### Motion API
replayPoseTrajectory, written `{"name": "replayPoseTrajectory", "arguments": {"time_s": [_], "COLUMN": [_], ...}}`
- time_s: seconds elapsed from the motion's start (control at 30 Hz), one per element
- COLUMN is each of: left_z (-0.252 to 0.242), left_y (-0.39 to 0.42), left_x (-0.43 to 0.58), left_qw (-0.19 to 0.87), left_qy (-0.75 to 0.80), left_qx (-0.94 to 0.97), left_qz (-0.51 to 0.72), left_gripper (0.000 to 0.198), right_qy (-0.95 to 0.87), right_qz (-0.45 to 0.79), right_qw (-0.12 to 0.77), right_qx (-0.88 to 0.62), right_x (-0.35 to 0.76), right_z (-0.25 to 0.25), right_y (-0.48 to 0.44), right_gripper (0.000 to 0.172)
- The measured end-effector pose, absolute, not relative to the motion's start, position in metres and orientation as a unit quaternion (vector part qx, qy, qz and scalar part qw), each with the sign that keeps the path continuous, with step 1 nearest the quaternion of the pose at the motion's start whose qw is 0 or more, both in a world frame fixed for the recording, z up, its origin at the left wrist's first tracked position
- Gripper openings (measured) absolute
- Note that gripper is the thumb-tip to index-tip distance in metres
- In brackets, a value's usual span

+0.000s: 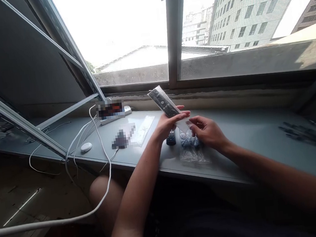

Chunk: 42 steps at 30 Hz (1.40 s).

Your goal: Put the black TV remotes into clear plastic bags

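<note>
A black remote control in a clear plastic sleeve is held tilted above the desk, its far end up and to the left. My left hand is closed around its middle. With thumb and fingers, my right hand pinches the loose near end of the plastic sleeve. Below the hands another dark remote control lies on the desk, partly hidden by my left hand. Beside it, under my right hand, are clear plastic bags with bluish contents I cannot make out.
On the grey desk to the left lie a flat clear sleeve, a blurred-out item with a cable, and a white round device. A white cable loops over the front edge. Metal frame bars stand left; dark items lie right.
</note>
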<state>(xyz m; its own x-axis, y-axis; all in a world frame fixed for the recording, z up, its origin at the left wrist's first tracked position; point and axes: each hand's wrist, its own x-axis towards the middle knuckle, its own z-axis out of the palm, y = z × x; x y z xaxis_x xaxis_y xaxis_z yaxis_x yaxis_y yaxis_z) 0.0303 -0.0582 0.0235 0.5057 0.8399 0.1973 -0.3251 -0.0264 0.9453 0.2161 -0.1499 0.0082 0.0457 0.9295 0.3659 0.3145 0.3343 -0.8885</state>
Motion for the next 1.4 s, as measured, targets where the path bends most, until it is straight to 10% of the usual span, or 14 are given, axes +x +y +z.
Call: {"name": "replayPoseTrajectory", "arguments": {"time_s": [0.47, 0.63, 1.4], "left_z": [0.018, 0.013, 0.022], "left_y": [-0.031, -0.030, -0.054], "left_x": [0.025, 0.026, 0.023], "left_qw": [0.751, 0.762, 0.724], "left_qy": [0.241, 0.219, 0.209], "left_qx": [0.360, 0.399, 0.560], "left_qz": [0.498, 0.461, 0.345], "left_gripper": [0.028, 0.037, 0.068], "right_qy": [-0.578, -0.579, -0.592], "right_qz": [0.352, 0.379, 0.499], "right_qw": [0.584, 0.573, 0.501], "right_qx": [-0.449, -0.440, -0.386], "right_x": [0.216, 0.215, 0.213], "right_z": [0.019, 0.016, 0.022], "right_y": [-0.154, -0.151, -0.159], "right_gripper": [0.050, 0.072, 0.051]}}
